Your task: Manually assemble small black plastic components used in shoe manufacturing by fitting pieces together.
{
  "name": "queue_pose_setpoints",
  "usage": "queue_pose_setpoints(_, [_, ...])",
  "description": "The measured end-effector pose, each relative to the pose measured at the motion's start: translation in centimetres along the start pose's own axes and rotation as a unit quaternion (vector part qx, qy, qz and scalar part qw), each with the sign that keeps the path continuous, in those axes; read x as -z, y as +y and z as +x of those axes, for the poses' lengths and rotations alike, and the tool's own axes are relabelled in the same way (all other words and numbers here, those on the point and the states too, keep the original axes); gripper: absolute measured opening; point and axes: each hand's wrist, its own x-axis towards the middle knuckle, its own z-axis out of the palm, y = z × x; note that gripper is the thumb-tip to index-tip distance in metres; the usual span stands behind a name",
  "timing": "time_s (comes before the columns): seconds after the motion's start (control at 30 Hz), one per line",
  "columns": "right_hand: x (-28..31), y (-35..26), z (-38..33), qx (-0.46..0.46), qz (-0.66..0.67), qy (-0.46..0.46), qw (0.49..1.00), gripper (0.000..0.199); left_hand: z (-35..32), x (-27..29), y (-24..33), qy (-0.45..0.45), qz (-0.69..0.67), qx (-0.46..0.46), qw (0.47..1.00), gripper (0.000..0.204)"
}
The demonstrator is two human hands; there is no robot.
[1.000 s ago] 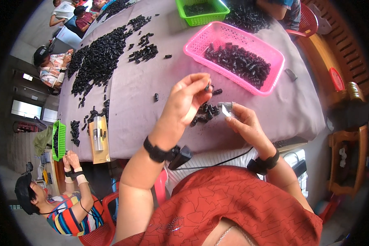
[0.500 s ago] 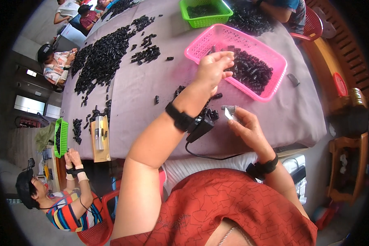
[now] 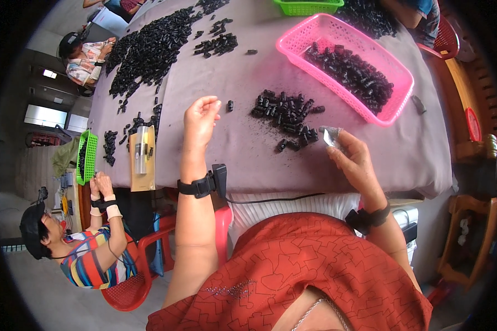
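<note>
My left hand (image 3: 202, 120) hovers above the cloth left of a small pile of short black cylindrical pieces (image 3: 284, 113), fingers loosely curled and a little apart. Nothing shows in it. A single black piece (image 3: 230, 106) lies close to its fingertips. Between the thumb and fingers of my right hand (image 3: 352, 155) is a small flat silver piece (image 3: 330, 136) with a grey wrapped end, at the right edge of the pile. Dark crumbs are scattered around these pieces. Beyond the pile stands a pink basket (image 3: 407, 91), partly filled with similar black pieces.
A large heap of black pieces (image 3: 149, 55) spreads over the far left. A yellow envelope with a clear roll (image 3: 142, 160) lies at the left edge. Co-workers sit around the table, one beside a green basket (image 3: 94, 160). A black cable (image 3: 281, 199) runs between my wrists.
My left hand has swung left and back from over the pink basket, uncovering the pile. The right hand keeps its hold on the silver piece. The whole view has shifted slightly.
</note>
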Motion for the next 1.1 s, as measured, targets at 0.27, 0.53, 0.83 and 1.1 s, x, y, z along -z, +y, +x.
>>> queue_pose_setpoints(0.27, [-0.4, 0.3, -0.3, 0.006, 0.009, -0.005, 1.0, 0.019, 2.6, -1.7, -0.9, -0.048, 0.343, -0.105, 0.932, 0.019])
queue_pose_setpoints(0.53, [-0.3, 0.1, -0.5, 0.018, -0.024, 0.001, 1.0, 0.022, 1.5, -2.6, -1.0, -0.071, 0.279, -0.123, 0.95, 0.019])
queue_pose_setpoints(0.83, [-0.8, -1.9, -1.2, -0.023, 0.068, -0.032, 0.997, 0.039, -7.9, -7.9, 1.2, -0.326, -0.352, 0.183, 0.858, 0.022])
queue_pose_setpoints(1.1, [-1.0, -2.9, -1.5, -0.004, 0.105, -0.121, 0.987, 0.06, -10.1, -8.7, 2.5, -0.334, -0.443, 0.246, 0.794, 0.024])
